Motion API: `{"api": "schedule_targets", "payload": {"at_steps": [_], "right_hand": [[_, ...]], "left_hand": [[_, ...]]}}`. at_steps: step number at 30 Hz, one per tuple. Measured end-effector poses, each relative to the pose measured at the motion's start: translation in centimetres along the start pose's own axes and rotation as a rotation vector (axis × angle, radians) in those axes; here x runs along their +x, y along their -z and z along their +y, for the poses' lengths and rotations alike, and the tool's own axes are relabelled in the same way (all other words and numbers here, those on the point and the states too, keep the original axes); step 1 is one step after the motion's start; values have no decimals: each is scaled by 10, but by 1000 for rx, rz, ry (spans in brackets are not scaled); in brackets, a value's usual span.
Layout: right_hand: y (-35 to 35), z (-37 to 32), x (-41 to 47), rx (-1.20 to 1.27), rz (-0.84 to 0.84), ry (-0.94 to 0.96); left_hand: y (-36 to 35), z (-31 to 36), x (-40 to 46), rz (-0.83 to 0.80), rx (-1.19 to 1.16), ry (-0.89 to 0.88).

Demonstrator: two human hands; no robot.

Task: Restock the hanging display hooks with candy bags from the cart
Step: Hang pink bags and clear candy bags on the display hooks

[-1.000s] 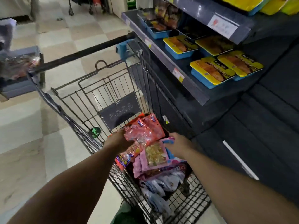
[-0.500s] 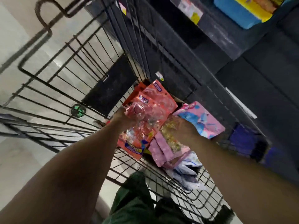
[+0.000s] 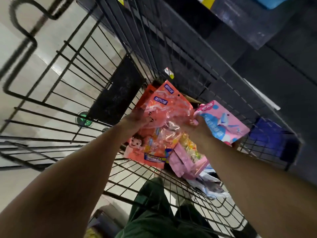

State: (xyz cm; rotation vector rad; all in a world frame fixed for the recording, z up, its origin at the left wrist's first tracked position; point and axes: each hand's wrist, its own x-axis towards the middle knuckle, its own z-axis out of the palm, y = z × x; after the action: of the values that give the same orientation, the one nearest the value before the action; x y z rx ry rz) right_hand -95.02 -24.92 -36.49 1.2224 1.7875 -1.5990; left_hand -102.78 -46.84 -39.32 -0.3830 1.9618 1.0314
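Observation:
I look straight down into a black wire cart. My left hand grips the left edge of a stack of orange-red candy bags with blue labels and a cartoon face. My right hand holds the right side of that stack and also pinches a pink and blue candy bag that sticks out to the right. Below the stack lie pink bags with yellow candy and pale blue-white bags on the cart floor. No display hooks are in view.
Dark store shelving stands right of the cart, with a blue tray on an upper shelf. A black seat flap hangs on the cart's far wall. My green trousers are below. Pale tiled floor lies left.
The view tilted down from the aisle into the cart and came closer. Both hands closed on the bag stack and raised it, and the pink and blue bag now fans out right.

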Motion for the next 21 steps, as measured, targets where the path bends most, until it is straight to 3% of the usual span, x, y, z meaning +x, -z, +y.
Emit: {"api": "schedule_targets", "payload": {"at_steps": [4, 9, 12, 21], "right_hand": [[-7, -2, 3, 181, 6, -23], [17, -2, 3, 239, 115, 19], [46, 19, 7, 290, 215, -25], [68, 36, -3, 367, 223, -128]], "left_hand": [[6, 28, -4, -166, -68, -69], [-15, 60, 21, 149, -138, -134], [-21, 67, 54, 88, -62, -147], [-38, 82, 74, 114, 261, -138]]}}
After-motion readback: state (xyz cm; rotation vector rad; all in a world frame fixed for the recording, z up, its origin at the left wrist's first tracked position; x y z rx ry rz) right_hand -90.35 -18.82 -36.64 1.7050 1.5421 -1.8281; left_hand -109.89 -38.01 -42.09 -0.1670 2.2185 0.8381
